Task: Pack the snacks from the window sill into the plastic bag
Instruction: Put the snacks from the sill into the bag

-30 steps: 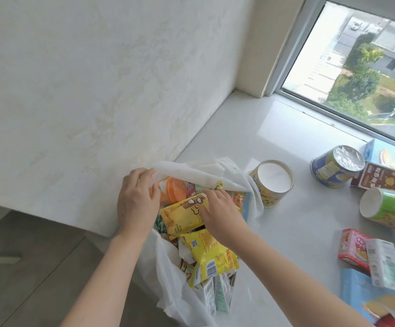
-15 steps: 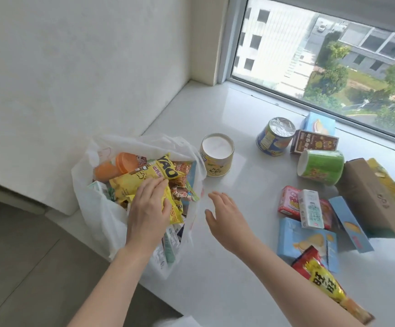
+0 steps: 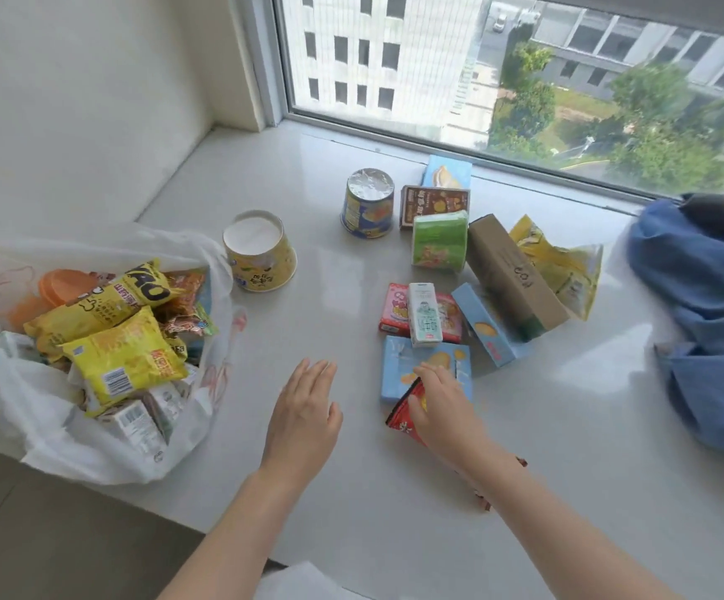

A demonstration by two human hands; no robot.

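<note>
Two hands work over a white window sill [image 3: 351, 491] that runs from the wall corner on the left along the window [image 3: 524, 80]. Biggest of what lies on it is a heap of blue cloth [image 3: 706, 313] at the right edge. At the left edge, hanging partly over the near rim, sits the white plastic bag [image 3: 105, 452], its mouth gaping and already stuffed with yellow snack packets [image 3: 122, 365], orange lids and small cartons.

Toward the window edge, the snacks not yet packed lie in a loose cluster: a brown cardboard box [image 3: 511, 275] tilted against a yellow pouch [image 3: 563, 270], a green tub [image 3: 439, 240] on its side, a blue-and-yellow can [image 3: 368, 205], a dark brown carton [image 3: 434, 203] and a pale blue box [image 3: 447, 171] nearest the glass. A yellow paper cup [image 3: 260, 253] stands alone just beside the bag. Nearer the front are two light blue boxes [image 3: 403, 365], and a red pack with a small white carton [image 3: 424, 313] lying on it.

The right hand [image 3: 442, 409] has its fingers curled over the top of a red snack packet [image 3: 403, 420], grasping it at the near corner of the cluster, touching the light blue box. The left hand [image 3: 304, 417] hovers flat, fingers straight and released, between bag and packet.
</note>
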